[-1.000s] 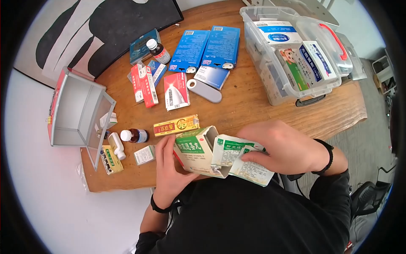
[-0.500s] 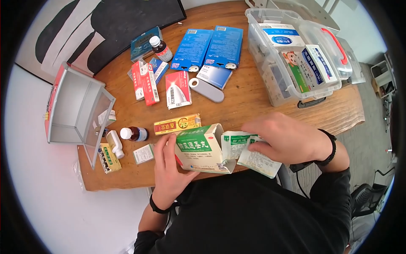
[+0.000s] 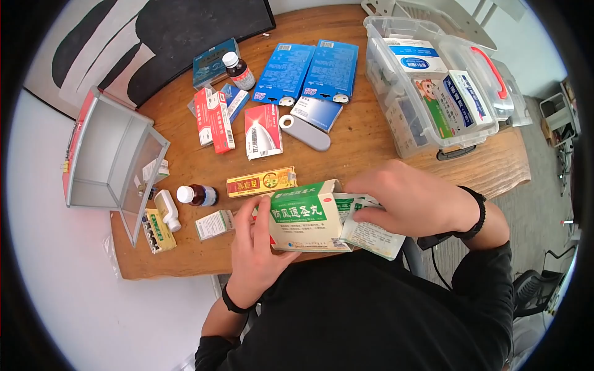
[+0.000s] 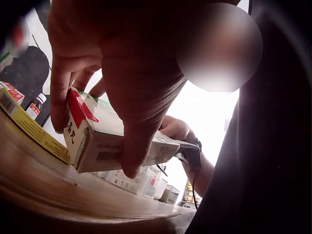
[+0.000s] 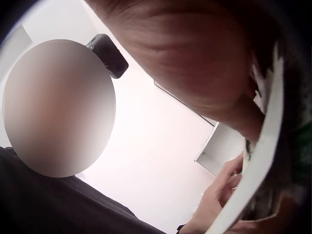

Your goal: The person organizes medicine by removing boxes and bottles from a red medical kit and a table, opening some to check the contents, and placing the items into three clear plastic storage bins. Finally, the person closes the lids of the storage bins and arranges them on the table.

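Observation:
A white and green medicine box [image 3: 303,222] lies on its side at the table's front edge, its open end facing right. My left hand [image 3: 257,260] grips its left end; in the left wrist view the left hand [image 4: 117,73] has its thumb on one face of the box [image 4: 105,151] and fingers on the opposite side. White and green sachets [image 3: 374,235] are pinched between thumb and fingers of my right hand [image 3: 421,201], partly inside the box's open end. A pale sheet-like edge crosses the right wrist view beside the right hand [image 5: 195,58].
Behind the box lies a yellow carton [image 3: 260,182]. A brown bottle [image 3: 198,195] and small carton [image 3: 214,225] are left of it. Farther back are blue boxes [image 3: 284,71], red-white boxes [image 3: 264,131] and a grey object [image 3: 308,134]. A clear bin [image 3: 405,133] stands right, a hinged case [image 3: 99,154] left.
The medicine box has moved slightly right and turned its printed front more toward the head camera. The sachets have gone farther into its open end, with my right hand closer to it.

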### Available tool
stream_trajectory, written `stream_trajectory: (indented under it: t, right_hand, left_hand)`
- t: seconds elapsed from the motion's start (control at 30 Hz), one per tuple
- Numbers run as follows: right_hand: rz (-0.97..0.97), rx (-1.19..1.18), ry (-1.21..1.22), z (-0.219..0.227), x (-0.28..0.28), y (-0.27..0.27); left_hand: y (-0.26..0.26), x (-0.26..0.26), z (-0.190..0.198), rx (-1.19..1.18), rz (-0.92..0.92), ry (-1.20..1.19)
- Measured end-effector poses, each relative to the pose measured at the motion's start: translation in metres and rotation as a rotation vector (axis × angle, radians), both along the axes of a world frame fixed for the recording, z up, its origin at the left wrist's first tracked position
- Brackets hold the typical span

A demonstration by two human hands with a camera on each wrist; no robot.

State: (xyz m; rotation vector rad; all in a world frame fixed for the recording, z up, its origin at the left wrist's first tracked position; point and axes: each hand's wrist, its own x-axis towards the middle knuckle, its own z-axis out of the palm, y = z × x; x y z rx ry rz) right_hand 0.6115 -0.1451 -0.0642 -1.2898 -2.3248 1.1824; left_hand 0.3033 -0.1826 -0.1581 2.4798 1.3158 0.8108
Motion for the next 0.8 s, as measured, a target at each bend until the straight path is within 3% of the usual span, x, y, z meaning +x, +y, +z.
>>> stream_trajectory:
  t: [0.3,0.37,0.47,0.6,0.67,0.8]
  right_hand:
    - [-0.042,0.050,0.085,0.000,-0.007,0.007]
    - [-0.219,-0.049,0.190,0.008,-0.011,0.004]
    - [-0.274,-0.064,0.184,0.006,-0.007,-0.001]
    - [-0.129,0.038,0.219,-0.007,-0.004,-0.001]
    - [-0.017,0.105,0.094,-0.009,-0.007,0.001]
    - [-0.016,0.192,0.138,-0.006,-0.010,0.004]
  left_hand:
    - [0.004,-0.002,-0.001,-0.069,-0.015,-0.069]
    - [0.004,-0.002,0.001,-0.103,0.005,-0.083]
    - [0.002,-0.004,-0.004,-0.178,0.042,-0.133]
    - [0.001,-0.004,-0.006,-0.212,0.057,-0.139]
    - [0.000,-0.003,-0.010,-0.200,0.032,-0.134]
    - [0.003,-0.001,-0.012,-0.173,0.013,-0.156]
